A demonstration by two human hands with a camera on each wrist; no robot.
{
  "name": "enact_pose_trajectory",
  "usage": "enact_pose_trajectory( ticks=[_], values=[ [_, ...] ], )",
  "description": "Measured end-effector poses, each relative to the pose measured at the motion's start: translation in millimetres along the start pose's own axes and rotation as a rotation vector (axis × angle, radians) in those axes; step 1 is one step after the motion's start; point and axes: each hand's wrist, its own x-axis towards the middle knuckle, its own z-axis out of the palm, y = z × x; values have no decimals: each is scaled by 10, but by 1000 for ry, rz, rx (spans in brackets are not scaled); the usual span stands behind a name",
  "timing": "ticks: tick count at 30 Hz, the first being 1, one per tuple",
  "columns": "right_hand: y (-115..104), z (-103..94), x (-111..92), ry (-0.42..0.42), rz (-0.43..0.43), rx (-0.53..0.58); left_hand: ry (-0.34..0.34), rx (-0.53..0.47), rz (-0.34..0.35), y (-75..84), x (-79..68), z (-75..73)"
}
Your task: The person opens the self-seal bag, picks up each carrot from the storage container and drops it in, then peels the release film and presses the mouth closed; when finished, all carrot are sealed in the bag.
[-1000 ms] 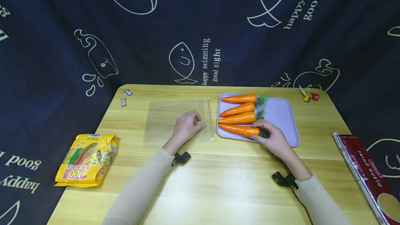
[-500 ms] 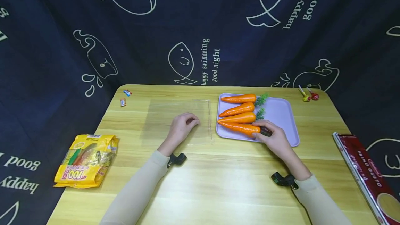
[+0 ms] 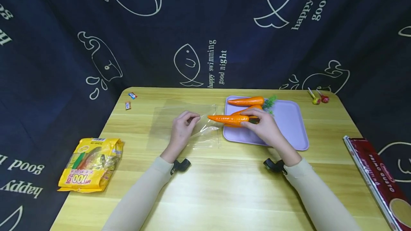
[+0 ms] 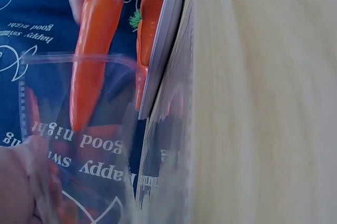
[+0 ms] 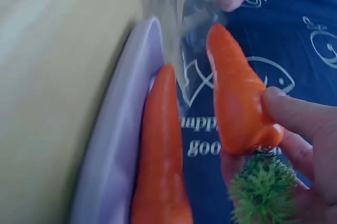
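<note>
My left hand (image 3: pixel 182 127) pinches the upper layer of a clear plastic bag (image 3: pixel 160 120), raising it near the bag's right end. My right hand (image 3: pixel 264 127) grips an orange carrot (image 3: pixel 226 119) by its thick end, close to the green top. Its tip points left toward the bag's mouth. In the left wrist view the carrot (image 4: pixel 95 50) overlaps the bag's rim (image 4: pixel 79 58), with the tip beyond that edge. The purple tray (image 3: pixel 290 120) below holds more carrots (image 3: pixel 245 101), partly hidden by the right hand and the held carrot.
A yellow food packet (image 3: pixel 91 165) lies at the left table edge. Two small wrapped candies (image 3: pixel 128 105) are at the back left and two lollipops (image 3: pixel 324 99) at the back right. A red spaghetti pack (image 3: pixel 375 174) lies along the right edge.
My right hand has lifted the nearest carrot off the tray and carried it left to the bag. My left hand has shifted slightly left, and the bag's upper film is now raised.
</note>
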Motion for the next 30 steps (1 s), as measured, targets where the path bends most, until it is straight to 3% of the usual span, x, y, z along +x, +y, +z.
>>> enact_pose_trajectory(
  ticks=[8, 15, 20, 30],
  values=[
    [-281, 406, 386, -88, -63, -38, 43, -31, 128, 73, -19, 11],
    [-441, 750, 601, -139, -151, -33, 35, -46, 143, 104, -27, 26],
    [-403, 976, 741, -172, -120, 1, 39, -74, 161, 111, -36, 53],
    [-397, 1250, 800, -219, -59, -51, 94, -184, 62, 89, -62, 102]
  ],
)
